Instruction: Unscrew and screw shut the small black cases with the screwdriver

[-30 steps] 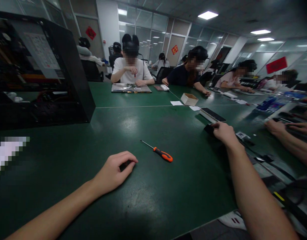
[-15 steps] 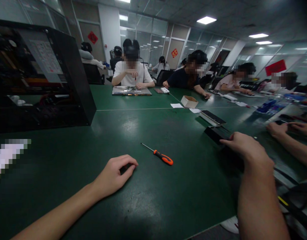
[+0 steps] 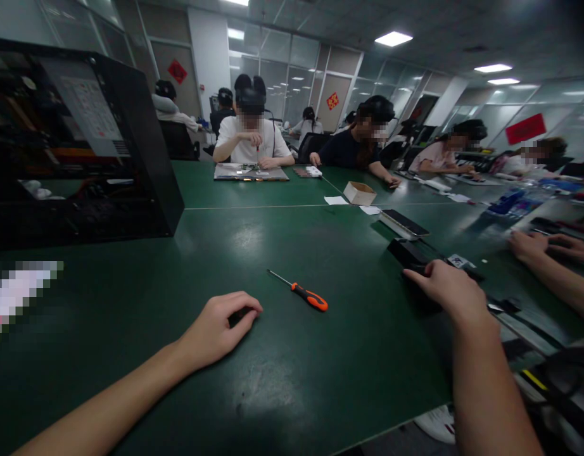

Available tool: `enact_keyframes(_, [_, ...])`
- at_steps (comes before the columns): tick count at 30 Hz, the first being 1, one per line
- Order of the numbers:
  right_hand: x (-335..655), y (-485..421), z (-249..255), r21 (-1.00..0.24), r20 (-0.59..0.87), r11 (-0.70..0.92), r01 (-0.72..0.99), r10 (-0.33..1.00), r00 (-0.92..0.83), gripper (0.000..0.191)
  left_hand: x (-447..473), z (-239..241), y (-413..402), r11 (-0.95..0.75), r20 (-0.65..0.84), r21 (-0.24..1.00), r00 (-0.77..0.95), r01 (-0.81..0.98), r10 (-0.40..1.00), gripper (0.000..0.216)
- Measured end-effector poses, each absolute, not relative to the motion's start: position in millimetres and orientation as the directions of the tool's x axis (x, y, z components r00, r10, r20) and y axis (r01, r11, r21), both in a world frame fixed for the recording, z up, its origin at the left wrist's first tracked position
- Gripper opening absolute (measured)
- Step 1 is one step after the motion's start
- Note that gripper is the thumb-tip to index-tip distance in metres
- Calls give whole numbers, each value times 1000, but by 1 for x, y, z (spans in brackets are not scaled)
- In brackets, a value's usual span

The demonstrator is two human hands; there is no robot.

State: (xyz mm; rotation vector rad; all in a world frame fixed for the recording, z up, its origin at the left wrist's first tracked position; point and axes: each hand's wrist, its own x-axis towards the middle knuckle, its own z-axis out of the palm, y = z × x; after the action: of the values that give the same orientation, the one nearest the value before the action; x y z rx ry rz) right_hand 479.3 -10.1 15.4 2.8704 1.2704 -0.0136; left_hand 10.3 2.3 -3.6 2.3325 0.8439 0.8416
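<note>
My left hand point(image 3: 228, 326) rests on the green table, its fingers curled so that the tips meet the thumb, with nothing seen between them. Just right of it lies a screwdriver point(image 3: 310, 296) with an orange and black handle, its tip toward the far left. My right hand point(image 3: 446, 288) is closed over a long black box-like object point(image 3: 410, 254) at the table's right side. The thumb lies along its near edge; the other fingertips are mostly hidden behind the hand.
An opened black computer case point(image 3: 154, 152) stands at the left. Beyond my right hand are a white-sided tray with a dark top point(image 3: 403, 223) and a small open box point(image 3: 360, 192). A co-worker's hands point(image 3: 534, 246) are close on the right; other people sit across the table.
My right hand has shifted slightly left and nearer along the black object, uncovering a label and parts behind it. My left hand and the screwdriver have stayed put.
</note>
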Motion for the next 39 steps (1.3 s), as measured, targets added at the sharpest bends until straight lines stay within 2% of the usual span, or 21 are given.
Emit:
enact_keyframes(7, [462, -18, 11, 30, -20, -617, 786, 786, 618, 33, 10, -4, 1, -660, 354, 657, 624, 365, 697, 16])
enact_keyframes(10, [431, -20, 18, -19, 53, -488, 872, 871, 489, 28, 10, -3, 1, -663, 369, 656, 612, 361, 699, 16])
enact_keyframes(13, [375, -23, 26, -157, 221, -110, 981, 965, 143, 25, 11, -3, 1, -640, 381, 664, 562, 386, 734, 17])
enact_keyframes(15, [329, -23, 31, -233, 227, 200, 952, 963, -147, 23, 10, -3, 2, -613, 388, 675, 509, 411, 769, 22])
enact_keyframes(18, [267, -17, 33, -275, 192, 525, 806, 851, -489, 25, 9, -5, 6, -565, 374, 698, 449, 441, 812, 36])
enact_keyframes(20, [239, -11, 30, -281, 170, 632, 723, 774, -610, 27, 8, -6, 8, -535, 340, 709, 442, 459, 830, 41])
enact_keyframes(25, [229, -6, 16, -392, 246, 679, 621, 728, -640, 24, 8, -5, 10, -492, 224, 721, 507, 488, 832, 33])
enact_keyframes(29, [258, 2, 15, -489, 325, 663, 567, 742, -586, 24, 7, -6, 13, -424, 221, 736, 406, 528, 887, 38])
enact_keyframes(33, [276, 16, 14, -418, 212, 602, 680, 793, -571, 45, 5, -8, 18, -359, 224, 772, 304, 524, 926, 37])
enact_keyframes(36, [275, 20, 13, -415, 83, 600, 683, 773, -629, 64, 3, -8, 20, -353, 238, 773, 275, 527, 931, 34])
enact_keyframes(39, [270, 14, 14, -434, 32, 604, 669, 752, -659, 64, 4, -7, 19, -393, 273, 743, 291, 542, 917, 34])
